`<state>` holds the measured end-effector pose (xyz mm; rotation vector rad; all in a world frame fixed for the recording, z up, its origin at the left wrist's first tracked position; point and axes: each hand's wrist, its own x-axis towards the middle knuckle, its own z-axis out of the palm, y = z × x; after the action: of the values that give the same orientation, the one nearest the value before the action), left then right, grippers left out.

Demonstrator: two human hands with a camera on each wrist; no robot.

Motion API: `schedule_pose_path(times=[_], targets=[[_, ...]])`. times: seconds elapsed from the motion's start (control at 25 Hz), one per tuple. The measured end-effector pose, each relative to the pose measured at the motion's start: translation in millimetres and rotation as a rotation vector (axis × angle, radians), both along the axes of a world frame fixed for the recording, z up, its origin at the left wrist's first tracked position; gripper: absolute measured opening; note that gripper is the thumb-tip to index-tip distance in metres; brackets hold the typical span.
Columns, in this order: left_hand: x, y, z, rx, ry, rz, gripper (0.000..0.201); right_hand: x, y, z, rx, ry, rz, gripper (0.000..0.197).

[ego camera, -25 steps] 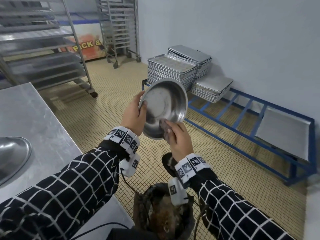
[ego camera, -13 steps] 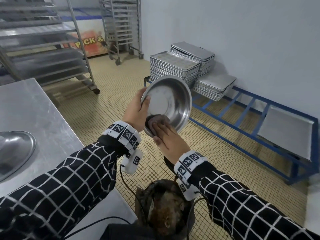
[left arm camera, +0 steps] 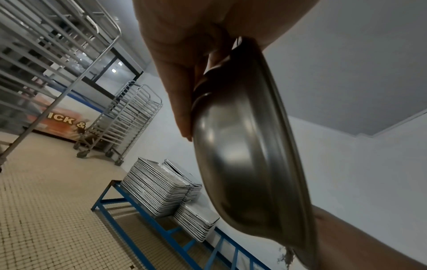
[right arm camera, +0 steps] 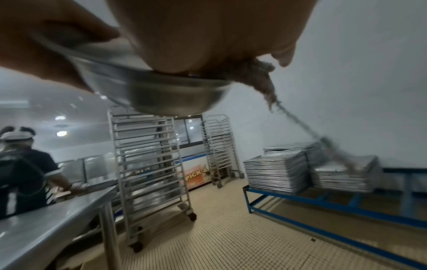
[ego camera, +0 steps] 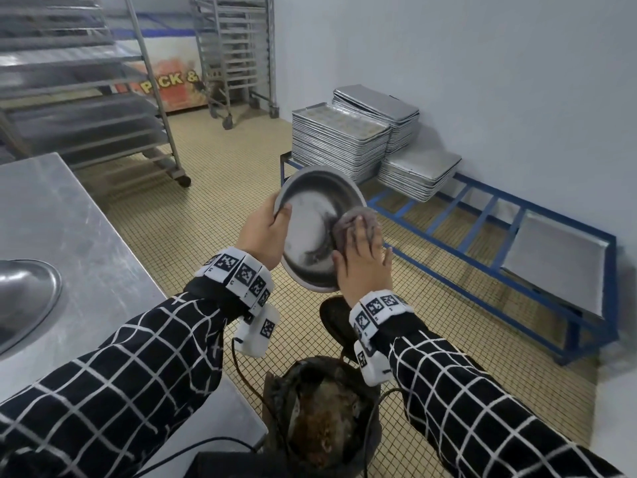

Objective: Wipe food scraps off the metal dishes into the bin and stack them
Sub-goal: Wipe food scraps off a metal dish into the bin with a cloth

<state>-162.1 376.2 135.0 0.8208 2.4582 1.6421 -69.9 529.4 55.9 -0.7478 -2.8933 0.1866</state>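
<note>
My left hand (ego camera: 267,232) grips the left rim of a round metal dish (ego camera: 312,219), tilted up on edge over the floor, thumb inside the rim. With straight fingers my right hand (ego camera: 362,257) presses a grey-brown cloth (ego camera: 355,219) against the dish's inner right side. In the left wrist view the dish's outside (left arm camera: 240,164) fills the centre, fingers behind it. The right wrist view has the dish (right arm camera: 161,96) under the palm and the frayed cloth (right arm camera: 261,78) trailing a thread. A black-lined bin (ego camera: 320,419) with brown scraps stands below my hands.
A steel table (ego camera: 69,236) on my left carries another metal dish (ego camera: 20,301) at its left edge. Stacked baking trays (ego camera: 341,139) sit on a low blue rack (ego camera: 482,257) along the wall. Wheeled tray racks (ego camera: 238,46) stand behind. A person (right arm camera: 20,171) works at the table's far end.
My right hand has swept the cloth from the dish's lower rim up to its right inner side, fingers now spread flat. The dish stays in my left hand, a little more tilted.
</note>
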Motion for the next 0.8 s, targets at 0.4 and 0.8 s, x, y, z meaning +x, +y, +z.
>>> schedule_pose_path(times=[0.4,0.8], targets=[[-5.2,-17.6,-7.4,-0.074,-0.292,-0.067,0.018,8.3,31.0,27.1,-0.703,0.406,-0.158,0.029],[18.3,-26.1,-25.0,0.181,-0.355,-0.124,0.065,16.7,13.0,25.9,-0.937,0.563,-0.281,0.011]])
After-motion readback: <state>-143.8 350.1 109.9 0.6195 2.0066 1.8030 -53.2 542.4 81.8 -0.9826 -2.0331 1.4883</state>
